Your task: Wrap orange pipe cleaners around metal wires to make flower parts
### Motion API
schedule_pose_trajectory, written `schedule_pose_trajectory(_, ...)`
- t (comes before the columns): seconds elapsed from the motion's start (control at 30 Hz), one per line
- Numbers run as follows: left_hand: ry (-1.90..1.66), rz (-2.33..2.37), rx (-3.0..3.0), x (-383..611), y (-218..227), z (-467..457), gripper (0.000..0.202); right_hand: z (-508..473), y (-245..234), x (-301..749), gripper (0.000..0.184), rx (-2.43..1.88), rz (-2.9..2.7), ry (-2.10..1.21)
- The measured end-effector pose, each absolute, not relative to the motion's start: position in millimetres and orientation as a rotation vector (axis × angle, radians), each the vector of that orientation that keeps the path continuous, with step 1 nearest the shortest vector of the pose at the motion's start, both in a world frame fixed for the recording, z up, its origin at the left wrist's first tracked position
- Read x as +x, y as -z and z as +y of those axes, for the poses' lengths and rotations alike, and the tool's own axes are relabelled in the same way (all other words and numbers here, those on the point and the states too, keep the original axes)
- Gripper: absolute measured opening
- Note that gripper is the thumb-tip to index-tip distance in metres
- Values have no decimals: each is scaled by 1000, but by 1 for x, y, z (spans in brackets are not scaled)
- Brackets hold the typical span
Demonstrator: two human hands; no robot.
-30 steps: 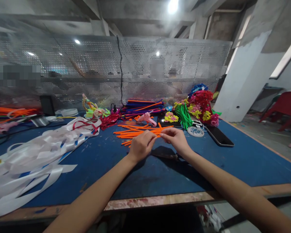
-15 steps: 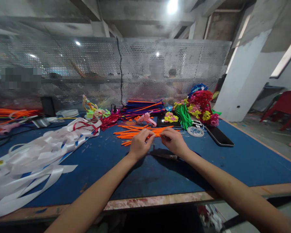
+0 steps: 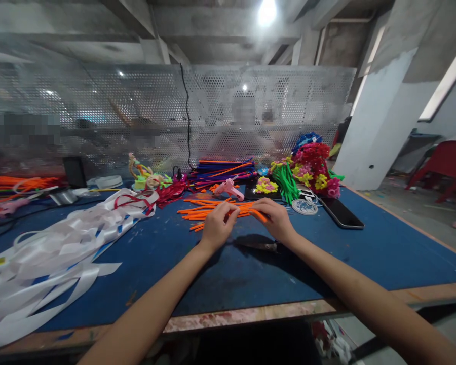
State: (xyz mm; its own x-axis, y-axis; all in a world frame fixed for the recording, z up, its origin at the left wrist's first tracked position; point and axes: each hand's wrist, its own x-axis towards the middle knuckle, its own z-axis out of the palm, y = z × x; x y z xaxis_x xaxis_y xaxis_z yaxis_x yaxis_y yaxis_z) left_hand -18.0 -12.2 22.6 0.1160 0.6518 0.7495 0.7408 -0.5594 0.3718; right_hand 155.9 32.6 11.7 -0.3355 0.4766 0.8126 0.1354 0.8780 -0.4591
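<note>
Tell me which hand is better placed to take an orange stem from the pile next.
Probably the left hand: the pile lies just beyond it, mostly on its side, while the right hand appears to pinch an orange piece. Whether the left holds anything is unclear.

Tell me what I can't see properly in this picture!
All in the head view:
Left hand: it hides whether its fingertips pinch anything.
Orange stick in the right hand: the hand covers part.
Blade: its other end is lost behind the right arm.
White ribbons: cut off by the left edge.
Behind the mesh: shapes screened and blurred.
</note>
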Motion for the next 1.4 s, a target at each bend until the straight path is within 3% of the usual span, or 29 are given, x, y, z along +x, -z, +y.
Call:
schedule_pose_trajectory(0.13,1420,-1399,-2261,-19,-23,-10,14,33,-13,149,25,-649,-1709,-910)
schedule_pose_trajectory(0.23,1279,-1317,-2293,-23,-20,-10,15,36,-8,146,35,-725,-1626,-1102)
schedule_pose_trajectory(0.5,1029,-1257,-2368,-23,-17,-14,19,31,-11,149,26,-748,-1583,-1020)
schedule_pose_trajectory(0.73,959,-1313,-2327,-17,-16,-17,19,19,-12,147,14,-710,-1824,-617)
schedule_pose_trajectory(0.93,953,-1354,-2273,-16,-18,-17,19,15,-17,148,14,-658,-2059,-292)
schedule_pose_trajectory(1.2,1030,-1363,-2321,-17,-19,-16,17,24,-9,149,7,-553,-2055,-349)
schedule_pose_trajectory(1.4,1138,-1365,-2303,-18,-22,-16,17,24,-15,149,18,-545,-1863,-739)
